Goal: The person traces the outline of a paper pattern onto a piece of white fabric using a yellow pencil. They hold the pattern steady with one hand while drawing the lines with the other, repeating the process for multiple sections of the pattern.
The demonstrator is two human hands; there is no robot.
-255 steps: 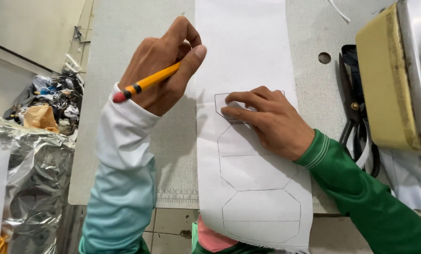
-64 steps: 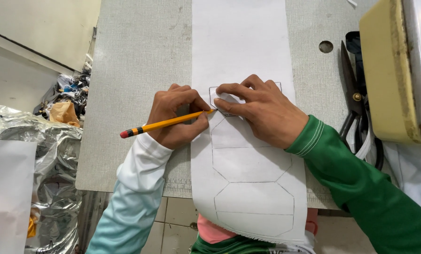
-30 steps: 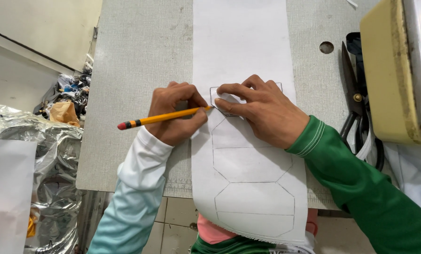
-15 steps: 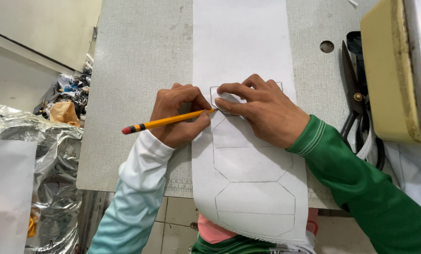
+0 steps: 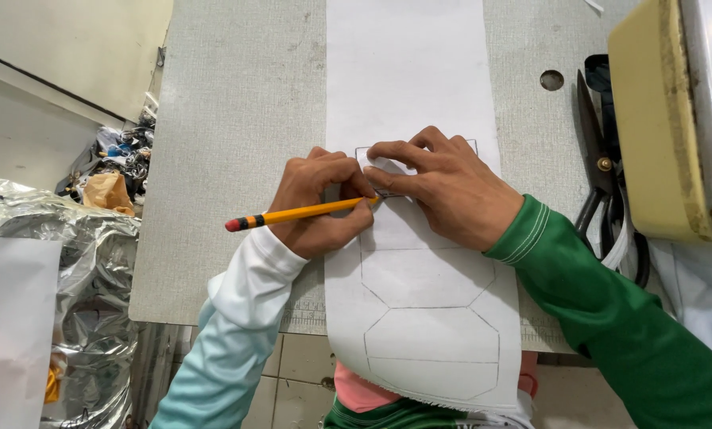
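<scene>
The left hand [image 5: 320, 202] is closed around a yellow pencil [image 5: 300, 213], gripped near the point so the tip can be steered finely; the red eraser end sticks out to the left, away from both hands. The tip meets a long strip of white fabric [image 5: 408, 71] right where the two hands come together, at the edge of a small flat template [image 5: 380, 163], mostly hidden under fingers. The right hand [image 5: 443, 191] lies flat and spread, fingertips pressing the template down onto the strip, which looks meant to keep it from sliding while the pencil runs along its edge. It grips nothing; it only pins. Nearer the body than the hands, the strip already carries pencilled outlines [image 5: 427, 318] with angled corners, stacked one after another, and its near end hangs over the table's edge. The strip runs straight away from the person across a grey table [image 5: 237, 119]. Beyond the right hand's far side, black shears [image 5: 598, 171] lie beside a cream-coloured machine [image 5: 658, 127]. Off past the left elbow, crumpled silver sheeting [image 5: 86, 278] sits below table level.
</scene>
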